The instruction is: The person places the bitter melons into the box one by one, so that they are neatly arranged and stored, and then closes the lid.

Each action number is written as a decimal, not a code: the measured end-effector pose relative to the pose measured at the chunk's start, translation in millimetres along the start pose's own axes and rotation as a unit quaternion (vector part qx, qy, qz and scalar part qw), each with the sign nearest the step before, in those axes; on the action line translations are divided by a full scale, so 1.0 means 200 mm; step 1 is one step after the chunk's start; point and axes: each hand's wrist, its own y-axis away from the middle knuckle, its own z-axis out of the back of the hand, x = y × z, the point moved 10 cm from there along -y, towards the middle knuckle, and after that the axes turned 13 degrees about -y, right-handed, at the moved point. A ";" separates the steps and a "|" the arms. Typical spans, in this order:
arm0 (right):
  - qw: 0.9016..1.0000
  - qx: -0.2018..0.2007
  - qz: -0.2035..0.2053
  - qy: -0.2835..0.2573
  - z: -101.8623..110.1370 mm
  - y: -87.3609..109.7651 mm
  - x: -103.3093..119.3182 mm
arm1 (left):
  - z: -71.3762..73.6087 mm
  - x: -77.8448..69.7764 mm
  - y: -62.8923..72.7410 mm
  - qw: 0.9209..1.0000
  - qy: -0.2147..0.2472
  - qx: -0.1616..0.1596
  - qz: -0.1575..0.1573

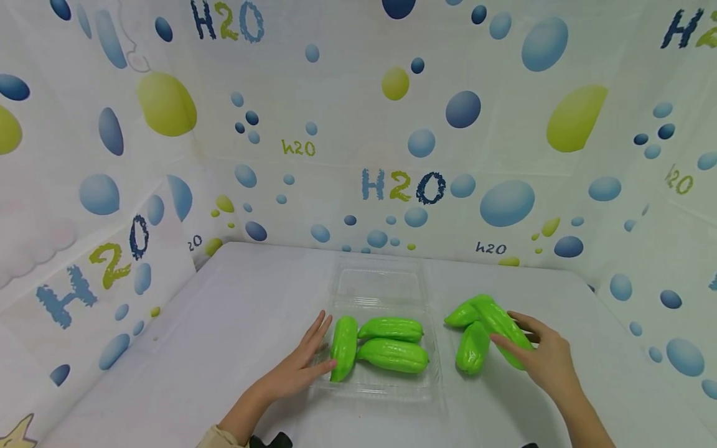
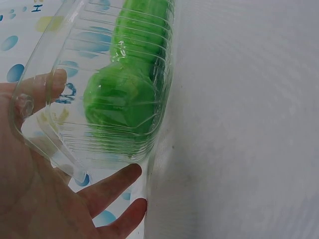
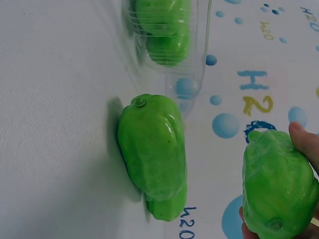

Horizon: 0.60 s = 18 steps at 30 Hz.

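In the head view, my right hand (image 1: 548,356) grips a long, glossy bright green vegetable (image 1: 500,323) between thumb and fingers; its exact kind I cannot tell. Two similar vegetables lie on the table just left of it, a nearer one (image 1: 472,350) and a farther one (image 1: 462,314). A clear plastic box (image 1: 386,391) holds three more: one upright in the picture (image 1: 344,348) at the left and two crosswise (image 1: 393,356) beside it. My left hand (image 1: 294,371) is at the box's left side, fingers extended, thumb over the rim. The left wrist view shows the fingers (image 2: 112,189) spread by the clear wall.
The box's clear lid (image 1: 379,285) lies folded back behind it on the white table (image 1: 269,286). A white cloth (image 1: 347,106) printed with bubbles and H2O lettering rises behind and at the sides. Dark objects (image 1: 274,440) show at the bottom edge.
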 end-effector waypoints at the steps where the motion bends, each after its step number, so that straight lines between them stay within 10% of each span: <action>1: 1.000 0.001 0.000 -0.001 -0.01 0.00 0.00 | 0.00 0.00 0.00 1.000 -0.001 0.000 0.000; 18: 0.999 0.009 0.030 -0.017 -0.09 0.00 0.08 | 0.00 0.00 0.00 1.000 0.004 -0.003 -0.002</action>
